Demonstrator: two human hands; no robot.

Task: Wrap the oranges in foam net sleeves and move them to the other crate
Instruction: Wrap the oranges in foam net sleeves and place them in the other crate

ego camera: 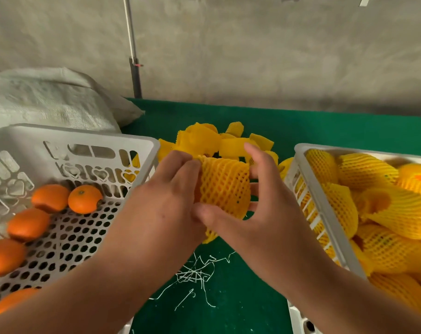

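The orange in the foam net sleeve (225, 186) is held up above the bench (325, 126), in the middle, between the two crates. The sleeve is yellow w/ diamond mesh and covers most of the fruit; only a bit of orange skin shows thru the net.

The left hand (166, 201) has its grip closed on the sleeve: fingers curled over the top left edge, pinching the foam. The right hand (260, 201) also grips it, thumb pressing on the lower front of the sleeve, the other fingers reaching behind it on the right side.

Just behind the hands lies a pile of loose sleeves (219, 141), flat and folded, on the green bench. Below the hands, near the front edge, there are thin white foam threads (195, 273) scattered on the green cover.

On the left stands the white crate (89, 138) w/ a perforated bottom; inside are bare oranges (84, 198), approx. six in view, along its left side. On the right is the other crate (325, 213), white too, filled w/ wrapped oranges (373, 189).

Behind the left crate lies a white woven sack (48, 100). A metal pole (132, 49) stands against the grey wall.
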